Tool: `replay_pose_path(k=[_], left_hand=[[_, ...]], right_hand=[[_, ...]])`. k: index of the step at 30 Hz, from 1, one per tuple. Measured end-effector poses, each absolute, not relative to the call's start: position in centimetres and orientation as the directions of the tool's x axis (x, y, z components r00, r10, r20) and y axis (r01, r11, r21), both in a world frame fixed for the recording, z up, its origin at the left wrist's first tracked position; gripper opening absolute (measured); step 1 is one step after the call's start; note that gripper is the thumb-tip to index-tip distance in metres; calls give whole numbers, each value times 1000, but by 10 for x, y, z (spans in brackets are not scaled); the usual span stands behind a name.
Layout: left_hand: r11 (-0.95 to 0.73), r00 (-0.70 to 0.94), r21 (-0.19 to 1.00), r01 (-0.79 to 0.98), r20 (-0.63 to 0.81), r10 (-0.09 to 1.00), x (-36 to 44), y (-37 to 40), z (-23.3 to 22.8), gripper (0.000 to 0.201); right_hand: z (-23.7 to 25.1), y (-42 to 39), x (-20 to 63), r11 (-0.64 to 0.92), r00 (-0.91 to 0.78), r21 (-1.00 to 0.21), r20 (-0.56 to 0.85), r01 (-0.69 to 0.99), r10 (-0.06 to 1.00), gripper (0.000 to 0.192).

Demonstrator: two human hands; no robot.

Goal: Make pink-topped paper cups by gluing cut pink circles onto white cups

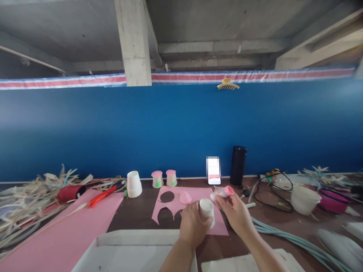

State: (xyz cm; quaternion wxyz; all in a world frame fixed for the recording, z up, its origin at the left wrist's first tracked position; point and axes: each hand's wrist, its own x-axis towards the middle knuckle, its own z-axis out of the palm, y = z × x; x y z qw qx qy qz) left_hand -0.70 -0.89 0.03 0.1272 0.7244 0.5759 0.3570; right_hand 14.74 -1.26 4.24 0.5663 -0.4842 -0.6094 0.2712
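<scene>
Head view, only one here. Left hand is wrapping round a small white paper cup, fingers closed on its side, holding it up just above the cut pink sheet w/ the cup's flat end facing up. Right hand is pinching a glue stick, pink cap end pointing up-right, the other end aimed toward the cup and near it; can't tell whether the tip is touching. Both grips are closed tight on their things, no slack showing.

Cut pink sheet is lying on the brown table, w/ round holes already cut out and a loose pink disc sitting on it just behind the cup. Further back by the blue wall: two finished cups w/ pink tops, a plain cup upside down, a black flask. Red scissors are resting on a big pink sheet at left, straw heaped beyond.

Judging by this, the gluing step is in hand: glue is going onto the cup's flat end. Next move probably needs the glue stick set down, then the pink disc picked up and pressed centred on the cup while the left hand is steadying it.
</scene>
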Motion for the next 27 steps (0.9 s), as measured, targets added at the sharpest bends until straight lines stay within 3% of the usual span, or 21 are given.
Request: replay_pose_path(k=[6,14,19,27], left_hand=[[-311,88,602,735,371,925,-6,-9,1,35],[-314,113,592,742,351,929,-5,-8,1,36],[-302,121,565,768,335,935,-5,-9,3,37],[-305,114,576,758,343,932,-3,-9,4,35]], right_hand=[[42,-8,138,307,141,-743,473,595,870,35],[35,-2,135,223,148,-597,508,770,849,32],[32,3,132,237,119,-544,538,805,834,30],[32,4,126,316,66,-620,513,718,856,24]])
